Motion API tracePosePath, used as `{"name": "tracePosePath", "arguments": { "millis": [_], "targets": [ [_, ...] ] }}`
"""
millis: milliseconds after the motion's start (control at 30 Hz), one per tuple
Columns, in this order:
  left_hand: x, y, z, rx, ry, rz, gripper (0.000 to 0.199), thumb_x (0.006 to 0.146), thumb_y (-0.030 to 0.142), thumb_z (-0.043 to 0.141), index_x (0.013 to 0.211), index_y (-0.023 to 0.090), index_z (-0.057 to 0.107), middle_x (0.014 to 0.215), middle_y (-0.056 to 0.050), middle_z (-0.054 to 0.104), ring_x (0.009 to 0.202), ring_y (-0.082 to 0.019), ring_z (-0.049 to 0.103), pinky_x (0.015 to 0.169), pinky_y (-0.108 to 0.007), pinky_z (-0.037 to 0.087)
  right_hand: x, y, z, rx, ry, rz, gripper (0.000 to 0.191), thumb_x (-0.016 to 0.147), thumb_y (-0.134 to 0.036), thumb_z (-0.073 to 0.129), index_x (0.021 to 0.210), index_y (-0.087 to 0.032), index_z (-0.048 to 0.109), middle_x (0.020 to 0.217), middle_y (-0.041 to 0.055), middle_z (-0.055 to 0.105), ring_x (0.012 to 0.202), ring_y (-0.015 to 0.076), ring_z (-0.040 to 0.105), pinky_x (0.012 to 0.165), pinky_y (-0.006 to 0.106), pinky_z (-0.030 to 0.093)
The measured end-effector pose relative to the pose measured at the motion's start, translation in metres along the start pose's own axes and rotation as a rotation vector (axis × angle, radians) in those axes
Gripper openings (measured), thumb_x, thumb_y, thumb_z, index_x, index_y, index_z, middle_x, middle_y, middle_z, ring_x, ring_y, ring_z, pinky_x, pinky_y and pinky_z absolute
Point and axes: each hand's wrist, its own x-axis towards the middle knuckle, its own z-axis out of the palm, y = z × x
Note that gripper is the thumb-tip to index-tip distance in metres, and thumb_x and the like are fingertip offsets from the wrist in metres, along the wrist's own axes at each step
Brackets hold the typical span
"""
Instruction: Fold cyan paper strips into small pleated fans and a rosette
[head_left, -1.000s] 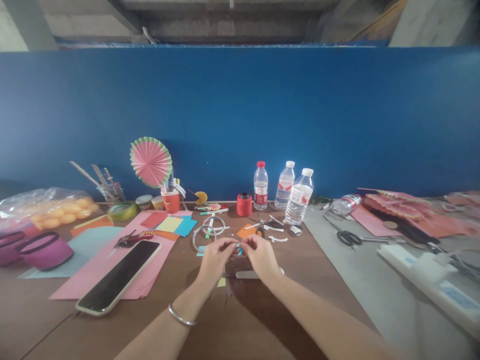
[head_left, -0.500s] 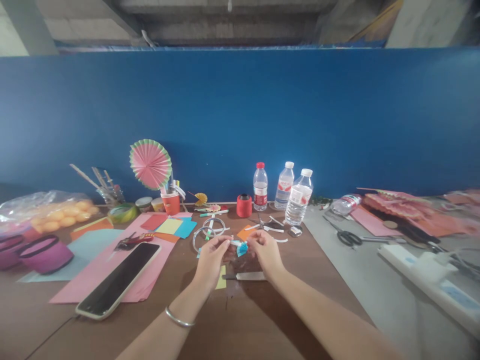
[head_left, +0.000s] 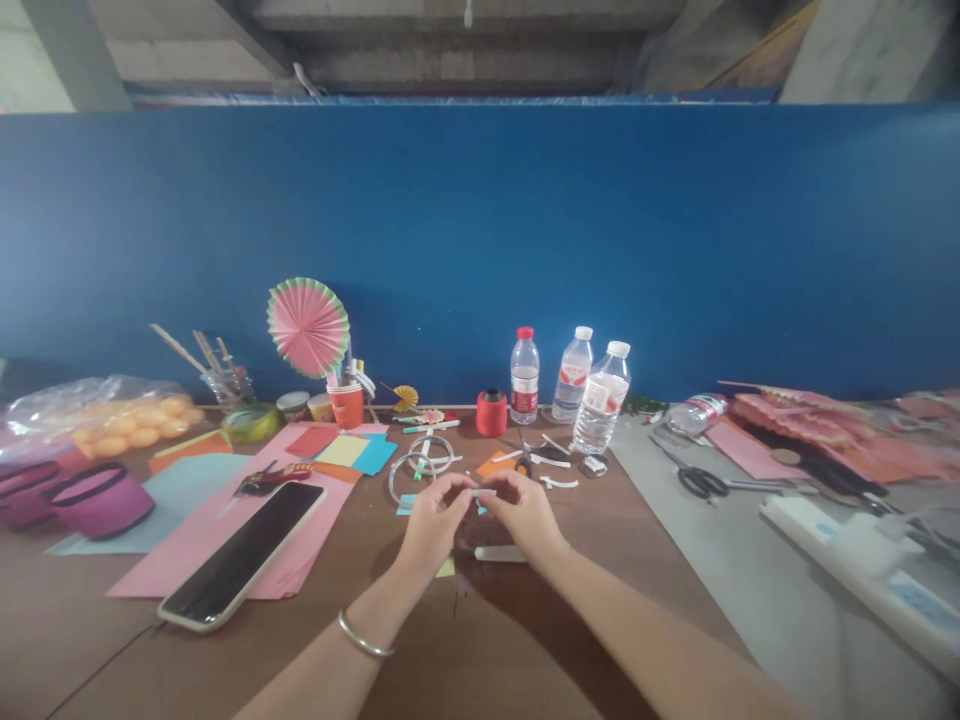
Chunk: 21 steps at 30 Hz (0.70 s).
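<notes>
My left hand [head_left: 437, 520] and my right hand [head_left: 528, 515] meet over the brown table, fingertips pinched together. Between them is a small white strip [head_left: 484, 491], with a bit of blue folded paper [head_left: 481, 508] showing just beneath it. Most of the blue paper is hidden behind my right fingers. Under my right wrist lies a flat pale tool [head_left: 499, 553], partly covered. A yellow paper scrap [head_left: 446, 567] rests below my left hand. Just beyond my fingers are an orange paper piece [head_left: 495, 465] and several white strips [head_left: 559, 483].
A red spool [head_left: 491, 413] and several bottles [head_left: 525, 380] stand at the back. To the left lie a phone [head_left: 244, 560], pink paper sheets [head_left: 139, 570] and a paper cup [head_left: 346, 407] with a pink pleated fan [head_left: 308, 325]. Scissors [head_left: 703, 484] and a power strip [head_left: 795, 520] are at right.
My hands have drawn closer together, fingertips now nearly touching. The blue pleated paper, plainly visible before, is now mostly covered by my fingers. The view has shifted slightly.
</notes>
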Motion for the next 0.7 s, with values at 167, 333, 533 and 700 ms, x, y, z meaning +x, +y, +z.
{"name": "tracePosePath", "arguments": {
  "millis": [167,333,533,700],
  "targets": [
    [0.000,0.001,0.000,0.054,-0.014,0.061,0.011,0.070,0.028,0.056,0.073,0.017,0.057,0.062,0.001,0.057,0.058,-0.012,0.054,0.054,-0.021,0.044,-0.001,-0.005,-0.003,-0.116,0.068,-0.080,0.020,0.067,-0.032,0.061,0.081,-0.018,0.062,0.071,0.0014,0.062,0.066,0.0157,0.056,0.059,0.026,0.045],
    [0.001,-0.001,-0.002,0.050,0.032,-0.027,0.017,0.069,0.033,0.059,0.073,0.017,0.059,0.059,-0.002,0.061,0.056,-0.015,0.057,0.054,-0.023,0.046,-0.006,-0.012,-0.006,-0.257,0.153,-0.172,0.012,0.072,-0.031,0.057,0.074,-0.019,0.060,0.072,0.0023,0.063,0.066,0.0162,0.057,0.063,0.027,0.045],
    [-0.002,0.000,-0.001,0.036,0.019,-0.007,0.018,0.070,0.031,0.058,0.080,0.017,0.063,0.057,0.000,0.060,0.054,-0.013,0.056,0.053,-0.022,0.046,-0.010,-0.014,-0.010,-0.422,0.072,-0.501,0.013,0.080,-0.022,0.046,0.073,-0.020,0.057,0.081,0.0056,0.058,0.078,0.0168,0.055,0.069,0.027,0.045],
    [-0.002,0.001,0.001,0.046,0.028,0.005,0.019,0.069,0.030,0.059,0.080,0.016,0.066,0.057,-0.001,0.062,0.053,-0.013,0.055,0.051,-0.022,0.046,-0.010,-0.009,-0.014,-0.500,0.029,-0.653,0.015,0.079,-0.016,0.044,0.071,-0.021,0.055,0.086,0.0068,0.061,0.085,0.0168,0.055,0.077,0.030,0.044]
  ]
}}
